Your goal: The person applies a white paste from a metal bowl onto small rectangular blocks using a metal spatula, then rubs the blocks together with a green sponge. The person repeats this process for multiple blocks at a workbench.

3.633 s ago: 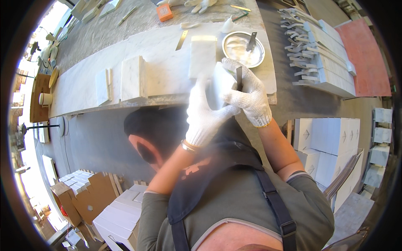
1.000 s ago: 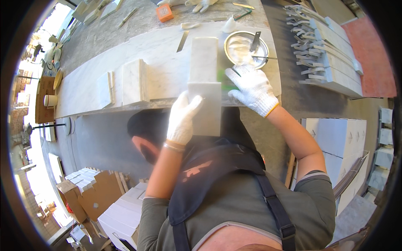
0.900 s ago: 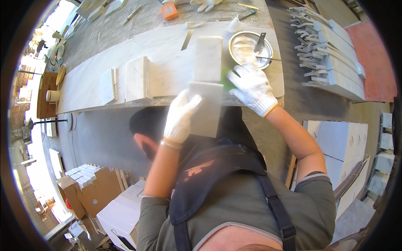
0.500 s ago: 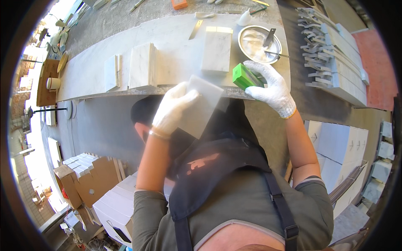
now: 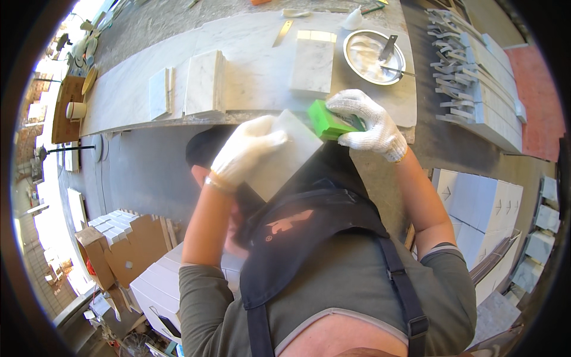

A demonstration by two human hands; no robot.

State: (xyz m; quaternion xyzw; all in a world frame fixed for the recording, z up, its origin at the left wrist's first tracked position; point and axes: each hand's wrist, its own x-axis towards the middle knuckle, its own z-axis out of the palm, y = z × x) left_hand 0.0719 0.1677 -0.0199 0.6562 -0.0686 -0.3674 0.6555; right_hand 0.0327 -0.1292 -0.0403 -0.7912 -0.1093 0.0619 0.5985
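Observation:
In a white knit glove, my left hand (image 5: 250, 149) grips a thin whitish marble tile (image 5: 288, 156) along its left side, held tilted in front of the bench edge. My right hand (image 5: 370, 126), gloved the same way, is closed round a bright green block (image 5: 327, 121), which looks like a sanding block. The block's left end is at the tile's upper right edge; whether they touch I cannot tell. Beyond it on the bench stands a stack of marble tiles (image 5: 312, 65). A metal bowl (image 5: 374, 58) of white paste with a putty knife (image 5: 388, 47) sits behind my right hand.
More stacked tiles (image 5: 204, 83) and a thinner pair of tiles (image 5: 159, 95) stand left on the marble-topped bench (image 5: 256, 53). A metal strip (image 5: 282, 33) and a white squeeze bottle (image 5: 353, 19) lie farther back. Strapped white bundles (image 5: 485, 89) are at right, a cardboard box (image 5: 134, 253) at lower left.
My right hand has brought the green block left and slightly down, close to the tile. The tile has shifted slightly right in my left hand's grip, and the bench sits a little higher in view.

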